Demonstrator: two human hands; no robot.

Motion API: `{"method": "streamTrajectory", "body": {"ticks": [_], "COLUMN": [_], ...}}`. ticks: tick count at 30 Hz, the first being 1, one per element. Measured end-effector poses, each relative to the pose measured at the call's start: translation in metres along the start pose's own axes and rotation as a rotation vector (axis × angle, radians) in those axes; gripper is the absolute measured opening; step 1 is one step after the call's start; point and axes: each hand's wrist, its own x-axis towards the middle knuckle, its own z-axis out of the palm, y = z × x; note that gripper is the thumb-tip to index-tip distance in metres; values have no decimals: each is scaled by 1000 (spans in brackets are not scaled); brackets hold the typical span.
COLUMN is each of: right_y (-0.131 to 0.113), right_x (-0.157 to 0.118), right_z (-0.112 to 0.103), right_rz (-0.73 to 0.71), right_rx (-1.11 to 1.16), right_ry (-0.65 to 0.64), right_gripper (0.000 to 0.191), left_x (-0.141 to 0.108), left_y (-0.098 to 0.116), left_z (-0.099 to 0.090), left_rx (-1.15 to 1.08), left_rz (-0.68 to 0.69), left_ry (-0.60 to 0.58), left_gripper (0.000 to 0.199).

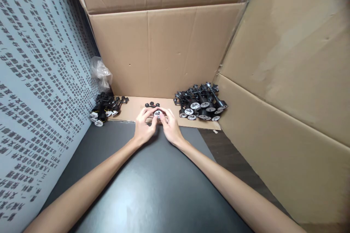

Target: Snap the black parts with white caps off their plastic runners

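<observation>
Both my hands are closed round one small black lamp-post model (157, 114), with its round white base facing me. My left hand (144, 125) grips its left side, the thumb at the base's edge. Opposite it, my right hand (171, 126) holds the right side, thumb also on the base. Beyond my fingertips the model's small black lantern heads (152, 105) stick out. Its middle part is hidden by the fingers.
A large pile of similar lamp-post models (202, 103) lies at the back right. A smaller group (104, 109) with yellow wires is at the back left, below a clear plastic bag (101, 72). Cardboard walls (169, 51) and a printed sheet (41, 80) enclose the dark mat (142, 185).
</observation>
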Motion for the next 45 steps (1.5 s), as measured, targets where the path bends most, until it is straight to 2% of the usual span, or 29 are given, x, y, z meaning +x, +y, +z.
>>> {"method": "streamTrajectory", "body": {"ticks": [11,21,29,35,40,45], "right_y": [6,8,13,15,16,16], "right_x": [0,-1,0,1,1,1], "right_z": [1,2,2,2,2,4], "right_rz": [36,-19,-25,-32,-79,-88], "right_rx": [18,-139,-132,-104,-167,-170], "right_ry": [-20,-8,9,18,53,71], "right_gripper": [42,34,30,26,23,22], "left_x": [1,0,1,0,0,0], "left_y": [-2,-1,-2,-4,-3,-4], "left_z": [-1,1,3,3,3,4], "left_rx": [-40,68,-44,-6,64,74], "left_rz": [-56,23,-47,19,103,127], "left_ry": [-10,-12,4,23,23,36], "left_gripper": [27,30,22,20,21,22]}}
